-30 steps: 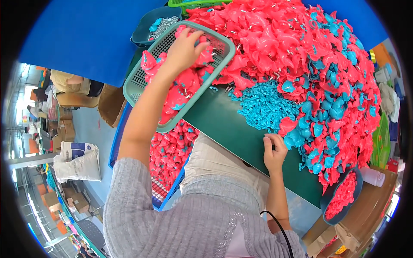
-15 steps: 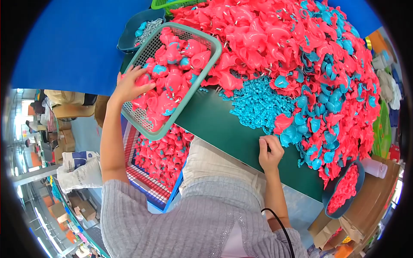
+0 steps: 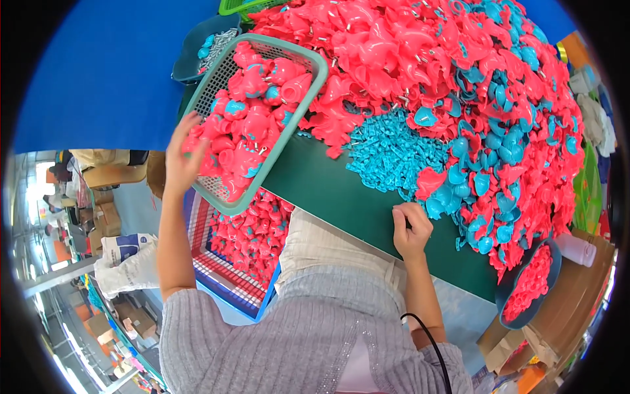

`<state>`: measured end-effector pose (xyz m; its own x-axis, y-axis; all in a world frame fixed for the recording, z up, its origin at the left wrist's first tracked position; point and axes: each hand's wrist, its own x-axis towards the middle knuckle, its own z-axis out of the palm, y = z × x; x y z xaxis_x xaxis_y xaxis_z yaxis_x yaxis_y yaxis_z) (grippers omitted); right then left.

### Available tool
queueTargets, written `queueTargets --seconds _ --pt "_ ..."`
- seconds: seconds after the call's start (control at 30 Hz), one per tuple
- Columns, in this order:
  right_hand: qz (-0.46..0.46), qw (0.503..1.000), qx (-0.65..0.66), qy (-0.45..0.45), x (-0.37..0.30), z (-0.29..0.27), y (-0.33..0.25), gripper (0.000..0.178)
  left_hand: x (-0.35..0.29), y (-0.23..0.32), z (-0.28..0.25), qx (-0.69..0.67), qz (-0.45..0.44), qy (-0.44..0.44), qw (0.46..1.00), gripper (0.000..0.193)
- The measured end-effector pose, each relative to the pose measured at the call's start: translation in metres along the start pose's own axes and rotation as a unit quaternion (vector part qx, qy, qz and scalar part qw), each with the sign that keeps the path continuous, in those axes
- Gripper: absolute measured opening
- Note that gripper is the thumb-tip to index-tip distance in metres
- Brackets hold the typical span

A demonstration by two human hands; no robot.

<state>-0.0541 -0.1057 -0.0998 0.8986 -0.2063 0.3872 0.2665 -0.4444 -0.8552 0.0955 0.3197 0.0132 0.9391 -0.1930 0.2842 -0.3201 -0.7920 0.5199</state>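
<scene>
My left hand (image 3: pixel 182 157) is at the left rim of a grey-green plastic basket (image 3: pixel 314 79), its fingers spread and slightly blurred, with nothing visible in them. The basket holds several rounded pink plastic pieces (image 3: pixel 257 121) with blue patches. It sits tilted on the green tabletop (image 3: pixel 315 177), its near end reaching past the table edge. My right hand (image 3: pixel 412 230) rests at the table's near edge, fingers curled in and thumb up; nothing shows between thumb and forefinger. Just beyond it lie small blue plastic parts (image 3: pixel 394 154) and blue cup-shaped shells (image 3: pixel 453 194).
A large heap of pink shells (image 3: pixel 387 52) covers the far and right table. A dark bowl (image 3: pixel 190 56) of metal screws stands behind the basket. Below the table, a crate (image 3: pixel 226 292) holds pink pieces. At right are a bowl (image 3: pixel 505 308) of pink parts and cardboard boxes (image 3: pixel 577 289).
My left hand has drawn back from over the pieces to the basket's left rim. My right hand has stayed in place. The whole view has shifted slightly.
</scene>
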Motion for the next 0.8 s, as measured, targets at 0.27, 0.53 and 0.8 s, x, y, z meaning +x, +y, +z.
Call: queueTargets --seconds 0.27,0.53,0.8 --pt "0.026 1.000 0.008 -0.007 0.003 -0.004 -0.004 0.005 -0.013 0.008 0.013 0.149 -0.024 -0.135 0.979 0.030" --pt "0.018 1.000 0.000 -0.013 -0.004 -0.004 0.000 0.004 0.019 0.110 0.055 0.230 0.049 -0.055 0.970 0.050" --pt "0.010 1.000 -0.004 -0.012 -0.001 -0.003 -0.006 0.003 0.109 0.185 0.122 -0.015 0.203 0.025 0.979 0.045"
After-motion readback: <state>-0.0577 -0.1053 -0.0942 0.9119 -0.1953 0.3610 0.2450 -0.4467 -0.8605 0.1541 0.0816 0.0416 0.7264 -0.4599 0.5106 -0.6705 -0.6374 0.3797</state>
